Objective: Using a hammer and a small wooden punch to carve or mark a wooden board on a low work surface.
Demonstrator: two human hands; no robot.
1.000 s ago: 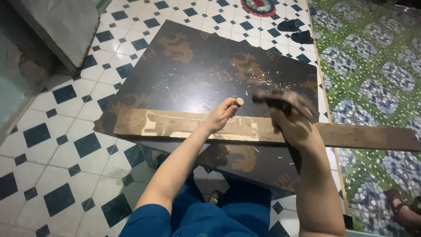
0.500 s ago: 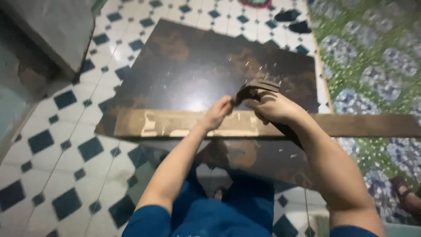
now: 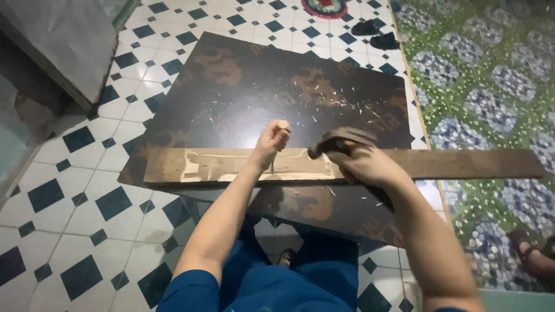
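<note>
Going left to right: a grey slab (image 3: 63,46) leans at the far left over the blue-and-white tiled floor (image 3: 69,190). In the middle a big dark board (image 3: 231,98) lies flat, speckled with pale chips, and a long wooden plank (image 3: 462,163) rests across its near edge, running out to the right over the green patterned floor (image 3: 491,75).

The left hand (image 3: 272,141) is clenched around a thin chisel (image 3: 273,164), upright, tip touching the plank where the pale scraped patch (image 3: 231,164) already shows. Just to the right, the right hand (image 3: 361,164) is wrapped around a dark hammer-like tool (image 3: 335,138), head close beside the left fist. It's motion-blurred, so I can't tell exactly what kind of tool it is.

My take on doing this well: keep the chisel at a steady lean, not dead vertical, so it peels rather than digs. Short, light taps beat big swings, especially with the head this close to the knuckles. The plank isn't clamped as far as I can see, so I'd pin it with a knee.

Far right, a sandalled foot (image 3: 535,257) sits at the edge; a pair of dark slippers (image 3: 376,34) lies up top.
</note>
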